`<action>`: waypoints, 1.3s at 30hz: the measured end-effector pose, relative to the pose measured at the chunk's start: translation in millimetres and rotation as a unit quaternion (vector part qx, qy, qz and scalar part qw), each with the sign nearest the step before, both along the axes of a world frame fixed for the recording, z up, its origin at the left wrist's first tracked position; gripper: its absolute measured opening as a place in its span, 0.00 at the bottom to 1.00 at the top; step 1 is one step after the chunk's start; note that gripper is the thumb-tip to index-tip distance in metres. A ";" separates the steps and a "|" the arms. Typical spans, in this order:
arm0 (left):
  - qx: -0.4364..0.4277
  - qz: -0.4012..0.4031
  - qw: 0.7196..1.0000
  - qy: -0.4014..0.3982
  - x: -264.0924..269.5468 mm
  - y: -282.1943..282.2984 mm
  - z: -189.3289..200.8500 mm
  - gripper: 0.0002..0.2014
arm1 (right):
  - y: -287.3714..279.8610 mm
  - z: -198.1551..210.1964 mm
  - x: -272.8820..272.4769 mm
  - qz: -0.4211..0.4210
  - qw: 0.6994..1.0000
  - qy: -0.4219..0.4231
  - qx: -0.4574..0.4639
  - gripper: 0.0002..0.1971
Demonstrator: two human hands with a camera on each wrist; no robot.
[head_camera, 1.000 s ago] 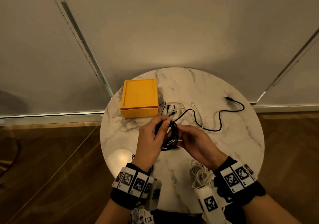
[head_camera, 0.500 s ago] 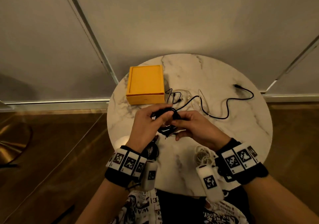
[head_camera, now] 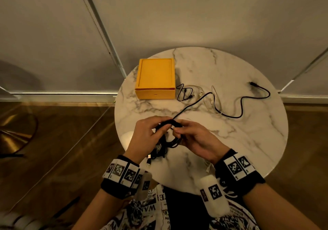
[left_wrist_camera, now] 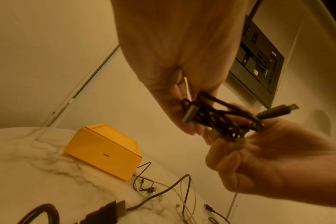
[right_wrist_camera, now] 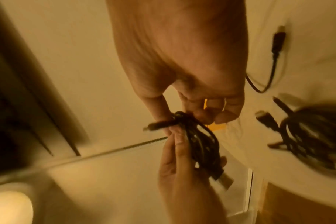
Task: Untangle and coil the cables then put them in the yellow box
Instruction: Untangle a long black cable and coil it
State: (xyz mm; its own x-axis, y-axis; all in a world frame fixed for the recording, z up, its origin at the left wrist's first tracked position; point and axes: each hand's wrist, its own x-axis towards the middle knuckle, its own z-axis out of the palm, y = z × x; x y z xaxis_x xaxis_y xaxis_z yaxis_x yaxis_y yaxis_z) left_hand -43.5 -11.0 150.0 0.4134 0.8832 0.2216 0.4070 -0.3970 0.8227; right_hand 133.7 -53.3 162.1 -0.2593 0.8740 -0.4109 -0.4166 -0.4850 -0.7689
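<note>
1. My left hand (head_camera: pixel 149 134) and right hand (head_camera: pixel 193 137) hold one black cable coil (head_camera: pixel 170 137) above the near side of the bench (head_camera: pixel 248 141); both grips are curled around its loops.
2. A tail of that black cable (head_camera: pixel 230 105) trails across the bench.
3. The yellow box (head_camera: pixel 155 78) sits closed at the far left edge.
4. Thin loose cables (head_camera: pixel 186 94) lie just beside the box.

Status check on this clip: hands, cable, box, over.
Left hand and right hand both grip the black cable coil. Its tail trails uncoiled across the table. Yellow box shut, nothing in yet. Thin loose cables lie beside it.
</note>
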 end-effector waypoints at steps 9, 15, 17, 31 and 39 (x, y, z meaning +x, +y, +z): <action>-0.093 0.073 0.992 0.029 -35.4 16.2 -18.9 0.08 | 9.5 -23.2 -16.6 -0.006 0.982 -0.185 0.021 0.14; -0.186 0.189 0.964 0.030 -81.8 28.2 -61.1 0.09 | 5.3 -45.4 -18.6 0.080 0.957 -0.277 0.011 0.11; -0.209 0.188 0.959 0.041 -84.2 30.7 -73.7 0.08 | 4.6 -49.6 -15.8 0.100 0.953 -0.285 0.008 0.09; -0.161 0.203 0.966 -0.019 -64.1 28.4 -89.0 0.07 | -3.0 -74.4 -7.5 0.113 0.948 -0.294 -0.044 0.06; -0.205 0.259 0.941 0.073 -72.7 51.5 -128.4 0.06 | 6.4 -78.6 -7.7 0.095 0.943 -0.314 -0.053 0.07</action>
